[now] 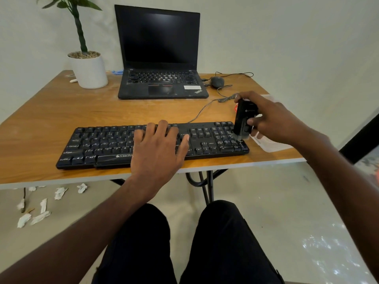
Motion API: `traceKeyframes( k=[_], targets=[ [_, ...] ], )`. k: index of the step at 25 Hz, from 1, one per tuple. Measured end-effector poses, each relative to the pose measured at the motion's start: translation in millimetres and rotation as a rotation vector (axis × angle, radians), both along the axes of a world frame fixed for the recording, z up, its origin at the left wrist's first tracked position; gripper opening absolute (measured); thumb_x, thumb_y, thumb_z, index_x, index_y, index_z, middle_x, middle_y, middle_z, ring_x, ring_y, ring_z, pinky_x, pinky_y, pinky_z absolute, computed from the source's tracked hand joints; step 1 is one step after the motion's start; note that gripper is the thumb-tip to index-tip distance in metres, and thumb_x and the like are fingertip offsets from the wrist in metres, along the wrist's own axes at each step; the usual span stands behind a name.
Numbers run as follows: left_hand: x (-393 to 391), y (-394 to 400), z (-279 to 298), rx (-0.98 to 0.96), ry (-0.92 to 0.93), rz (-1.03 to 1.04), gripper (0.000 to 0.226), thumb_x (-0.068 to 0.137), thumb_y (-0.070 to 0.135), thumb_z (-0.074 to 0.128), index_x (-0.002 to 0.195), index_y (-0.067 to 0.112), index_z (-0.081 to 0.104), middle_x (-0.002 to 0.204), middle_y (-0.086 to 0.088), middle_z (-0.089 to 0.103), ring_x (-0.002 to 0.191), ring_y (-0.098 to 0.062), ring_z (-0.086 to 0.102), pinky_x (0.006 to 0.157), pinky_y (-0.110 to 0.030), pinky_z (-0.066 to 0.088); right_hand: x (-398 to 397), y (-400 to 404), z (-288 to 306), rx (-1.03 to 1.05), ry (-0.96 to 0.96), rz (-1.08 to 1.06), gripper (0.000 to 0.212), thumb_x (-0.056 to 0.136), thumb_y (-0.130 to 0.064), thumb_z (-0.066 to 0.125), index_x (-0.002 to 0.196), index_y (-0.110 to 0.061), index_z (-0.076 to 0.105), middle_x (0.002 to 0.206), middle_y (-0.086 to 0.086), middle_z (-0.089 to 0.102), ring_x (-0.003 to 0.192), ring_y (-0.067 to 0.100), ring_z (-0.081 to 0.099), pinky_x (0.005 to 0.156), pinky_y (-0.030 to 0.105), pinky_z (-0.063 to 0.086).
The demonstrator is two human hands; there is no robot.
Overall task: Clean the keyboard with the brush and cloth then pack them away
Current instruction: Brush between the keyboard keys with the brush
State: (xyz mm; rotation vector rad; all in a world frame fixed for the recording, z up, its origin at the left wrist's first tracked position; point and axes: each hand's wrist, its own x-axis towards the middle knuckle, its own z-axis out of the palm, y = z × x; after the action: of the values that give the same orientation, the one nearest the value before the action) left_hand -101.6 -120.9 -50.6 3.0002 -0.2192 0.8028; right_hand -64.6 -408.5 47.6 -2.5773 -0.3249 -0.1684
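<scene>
A black wired keyboard [102,146] lies along the front edge of the wooden table [51,119]. My left hand [160,148] rests flat on the keys right of the middle, fingers spread. My right hand [266,117] grips a black brush [244,119] held upright, its pale bristles touching the number pad at the keyboard's right end. A clear plastic pack [268,144] lies under my right hand by the table's right edge. No cloth can be made out.
An open black laptop [162,58] stands behind the keyboard, with a dark mouse [217,82] and its cable to the right. A white plant pot [88,68] stands at the back left. Torn white paper scraps [41,208] litter the floor at left.
</scene>
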Motion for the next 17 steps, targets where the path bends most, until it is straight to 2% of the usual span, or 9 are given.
traceKeyframes(
  k=[2, 4, 6, 10, 12, 15, 17],
  targets=[
    [0.0, -0.6, 0.1, 0.000, -0.010, -0.005, 0.052, 0.109, 0.056, 0.027, 0.120, 0.020, 0.064, 0.120, -0.002, 0.056, 0.107, -0.026, 0.050, 0.090, -0.046, 0.039, -1.5, -4.1, 5.0, -0.069, 0.017, -0.073, 0.069, 0.093, 0.008, 0.063, 0.139, -0.040, 0.045, 0.116, 0.005, 0.063, 0.083, 0.018, 0.069, 0.065, 0.035, 0.060],
    [-0.2, 0.1, -0.8, 0.003, -0.019, -0.005, 0.052, 0.109, 0.056, 0.028, 0.120, 0.020, 0.064, 0.120, -0.002, 0.057, 0.107, -0.025, 0.050, 0.090, -0.045, 0.038, -4.7, 2.6, -1.2, -0.028, -0.094, -0.165, 0.068, 0.091, 0.005, 0.067, 0.139, -0.037, 0.045, 0.112, 0.003, 0.063, 0.090, 0.023, 0.067, 0.070, 0.036, 0.055],
    [-0.3, 0.7, -0.9, 0.005, -0.018, -0.008, 0.053, 0.109, 0.056, 0.027, 0.120, 0.020, 0.064, 0.120, -0.003, 0.057, 0.108, -0.025, 0.050, 0.090, -0.045, 0.038, -6.4, 11.8, -7.4, 0.021, -0.162, -0.163, 0.066, 0.090, 0.003, 0.068, 0.140, -0.034, 0.046, 0.108, 0.000, 0.062, 0.092, 0.026, 0.067, 0.073, 0.037, 0.056],
    [0.5, -0.4, -0.8, 0.000, -0.019, -0.014, 0.056, 0.109, 0.057, 0.023, 0.118, 0.020, 0.064, 0.120, -0.003, 0.057, 0.108, -0.026, 0.050, 0.089, -0.046, 0.039, -8.1, 6.1, 10.8, -0.121, -0.029, -0.140, 0.061, 0.091, 0.000, 0.069, 0.138, -0.032, 0.049, 0.110, 0.003, 0.065, 0.086, 0.024, 0.067, 0.068, 0.034, 0.056],
    [0.4, 0.4, -1.6, -0.001, -0.022, -0.012, 0.057, 0.108, 0.057, 0.022, 0.119, 0.020, 0.065, 0.120, -0.003, 0.057, 0.107, -0.026, 0.050, 0.089, -0.046, 0.039, -9.5, 6.6, 13.0, -0.152, -0.037, -0.152, 0.059, 0.091, -0.001, 0.068, 0.137, -0.032, 0.048, 0.113, 0.009, 0.068, 0.083, 0.026, 0.069, 0.071, 0.037, 0.059],
    [0.2, 1.0, -1.0, -0.004, -0.010, -0.020, 0.057, 0.108, 0.057, 0.023, 0.120, 0.019, 0.064, 0.121, -0.004, 0.056, 0.108, -0.027, 0.050, 0.089, -0.046, 0.040, -9.2, 12.3, 9.0, -0.176, -0.086, -0.165, 0.062, 0.092, -0.001, 0.068, 0.142, -0.028, 0.044, 0.121, 0.015, 0.067, 0.095, 0.032, 0.069, 0.073, 0.033, 0.051],
    [0.7, 0.1, -0.8, -0.002, -0.007, -0.019, 0.057, 0.108, 0.057, 0.023, 0.121, 0.019, 0.064, 0.121, -0.004, 0.056, 0.108, -0.026, 0.050, 0.090, -0.046, 0.039, -8.0, 8.5, 12.5, -0.230, 0.000, -0.146, 0.060, 0.093, 0.000, 0.066, 0.140, -0.031, 0.045, 0.121, 0.015, 0.066, 0.092, 0.031, 0.069, 0.065, 0.031, 0.052]
  ],
)
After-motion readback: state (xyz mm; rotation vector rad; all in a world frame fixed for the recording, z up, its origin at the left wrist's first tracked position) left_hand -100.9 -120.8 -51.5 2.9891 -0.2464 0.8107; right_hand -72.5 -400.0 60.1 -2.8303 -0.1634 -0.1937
